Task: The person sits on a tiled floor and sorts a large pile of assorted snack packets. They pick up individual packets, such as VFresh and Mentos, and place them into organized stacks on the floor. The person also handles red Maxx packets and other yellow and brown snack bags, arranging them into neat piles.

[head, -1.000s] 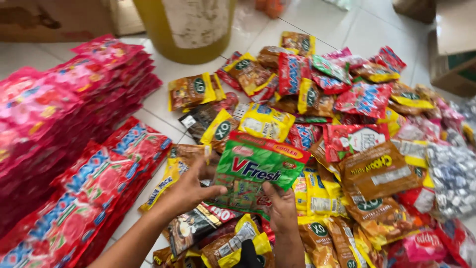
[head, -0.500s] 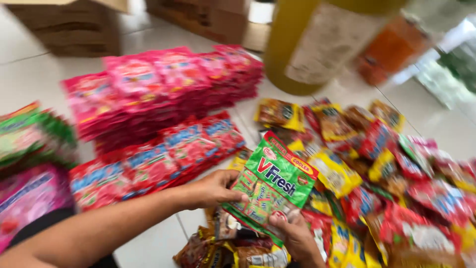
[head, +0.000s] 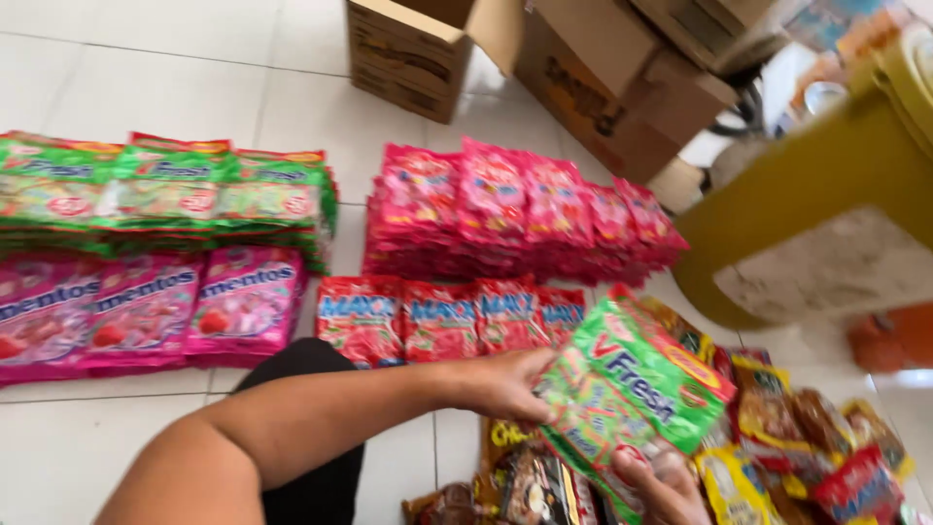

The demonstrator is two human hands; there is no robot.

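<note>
Candy packets fill the head view, and a green candy bag with a red band along its top is held between two bare hands just above the white tiled floor. The left hand is closed on the bag's left edge, thumb and fingers pinching the film, while the forearm is stretched in from the lower left over a dark-clothed knee. The right hand is seen only in part at the bottom edge; its thumb is pressed onto the lower face of the bag, and the other fingers are hidden behind it, so their spread cannot be told. The bag is tilted, its top corner raised toward the right, over a loose heap of mixed yellow, brown and red packets. Beyond the hands, a row of red candy bags is laid flat, with a taller stack of pink-red bags behind it. To the left, a stack of matching green bags is set above a row of magenta candy bags. An open cardboard box and further cartons are stood at the top, and a yellow bucket is seen at the right.
</note>
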